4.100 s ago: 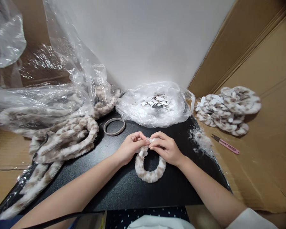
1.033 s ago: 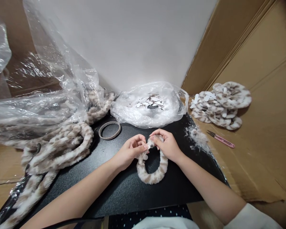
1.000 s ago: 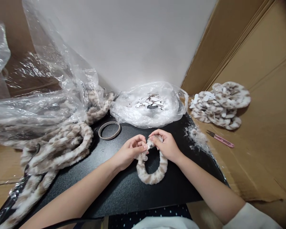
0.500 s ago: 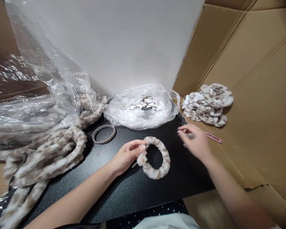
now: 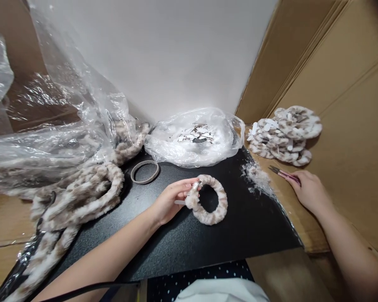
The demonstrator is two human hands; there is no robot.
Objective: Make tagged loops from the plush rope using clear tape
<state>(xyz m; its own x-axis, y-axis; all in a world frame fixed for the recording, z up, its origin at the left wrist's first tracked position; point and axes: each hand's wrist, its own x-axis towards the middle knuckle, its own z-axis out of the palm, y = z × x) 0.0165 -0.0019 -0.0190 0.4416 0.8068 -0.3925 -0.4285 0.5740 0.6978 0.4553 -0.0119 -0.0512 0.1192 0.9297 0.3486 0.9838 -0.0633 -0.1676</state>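
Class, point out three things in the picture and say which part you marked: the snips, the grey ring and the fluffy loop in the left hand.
Snips (image 5: pixel 285 174): head view, pink handle near the blades.
Grey ring (image 5: pixel 142 182): head view, near rim.
Fluffy loop (image 5: pixel 209 217): head view, near stretch of fur.

We see a plain, pale grey wall (image 5: pixel 176 54) at the top middle of the frame. Big brown cardboard (image 5: pixel 349 92) fills the right side, and we can see long fold lines in it. More brown card (image 5: pixel 6 224) shows at the lower left. Light makes the black tabletop (image 5: pixel 239 235) shine left of the middle.
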